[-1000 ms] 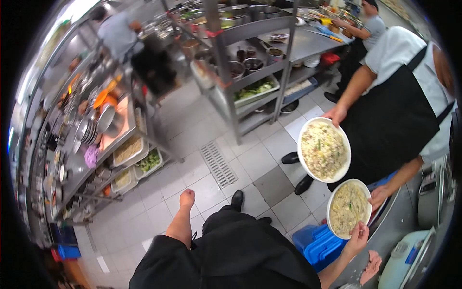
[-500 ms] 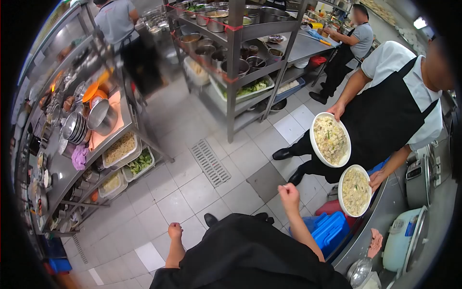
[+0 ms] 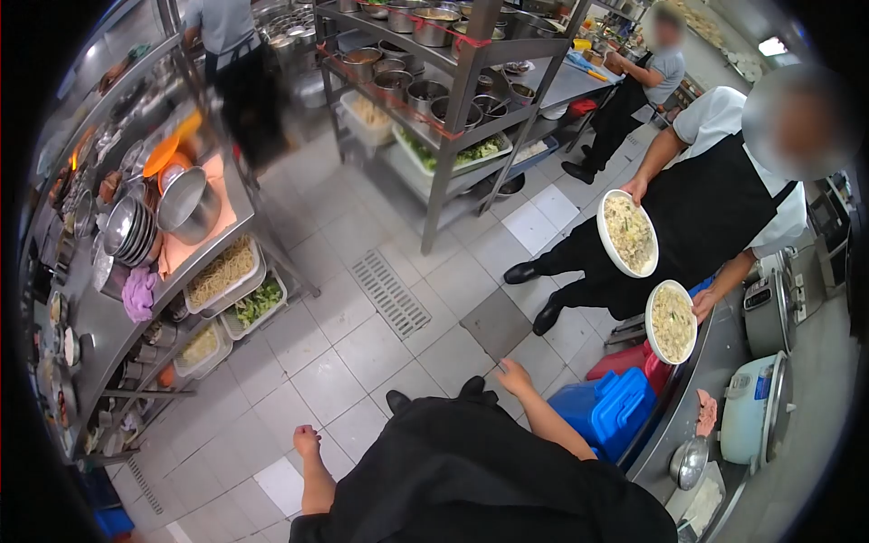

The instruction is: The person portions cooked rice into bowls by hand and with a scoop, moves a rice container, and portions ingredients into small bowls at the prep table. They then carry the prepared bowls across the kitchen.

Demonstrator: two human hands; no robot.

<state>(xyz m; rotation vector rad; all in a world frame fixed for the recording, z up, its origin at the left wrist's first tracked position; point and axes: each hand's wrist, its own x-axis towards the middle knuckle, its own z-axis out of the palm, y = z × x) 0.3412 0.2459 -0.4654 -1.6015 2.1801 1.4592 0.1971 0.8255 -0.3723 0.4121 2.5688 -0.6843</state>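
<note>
My left hand [image 3: 307, 440] hangs over the floor tiles at the lower middle, its fingers curled in with nothing showing in them. On the other side of my black apron [image 3: 489, 475], my right hand [image 3: 514, 376] is held out empty, its fingers loosely extended. It is nearest to a blue plastic bin [image 3: 611, 412]. At the right a co-worker in a black apron carries two white dishes of fried rice, one in each hand: an upper dish [image 3: 627, 233] and a lower dish [image 3: 672, 322].
A steel shelf rack [image 3: 441, 195] with pots and vegetable trays stands ahead. On the left is a steel counter [image 3: 100, 362] with bowls, a purple cloth [image 3: 138, 294] and noodles [image 3: 224, 274] below. A floor drain [image 3: 391, 294] lies between. Two other people work farther back.
My right hand has moved leftward and loosened from a closed shape. My left hand has shifted left and slightly down. The co-worker's dishes are higher and slightly to the right in view.
</note>
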